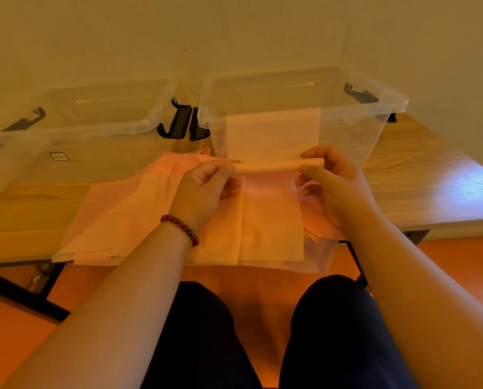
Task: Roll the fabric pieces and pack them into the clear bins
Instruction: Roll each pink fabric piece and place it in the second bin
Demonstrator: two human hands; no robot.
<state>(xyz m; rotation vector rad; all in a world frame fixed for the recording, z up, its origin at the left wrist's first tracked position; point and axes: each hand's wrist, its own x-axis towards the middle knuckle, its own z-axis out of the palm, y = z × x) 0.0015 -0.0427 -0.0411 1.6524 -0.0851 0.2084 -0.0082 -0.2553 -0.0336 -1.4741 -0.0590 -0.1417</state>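
Wood-grain table [436, 186] w/ black legs. Right clear bin [375, 136] stands at the back of the top, open-topped, black latch clips [359, 94] on its ends. Left clear bin [74, 147] stands just beside it on its left, their facing latches nearly touching. Pink fabric pieces [133, 220] lie piled flat in front of the right clear bin, spreading front-left of it; near edges overhang the table's front.

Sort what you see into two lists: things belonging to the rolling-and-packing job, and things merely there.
Job: half-rolled fabric piece, pinched by left hand and right hand; pile of flat fabric pieces; left clear bin; right clear bin.
Merely there: beaded bracelet; wooden table; orange floor.
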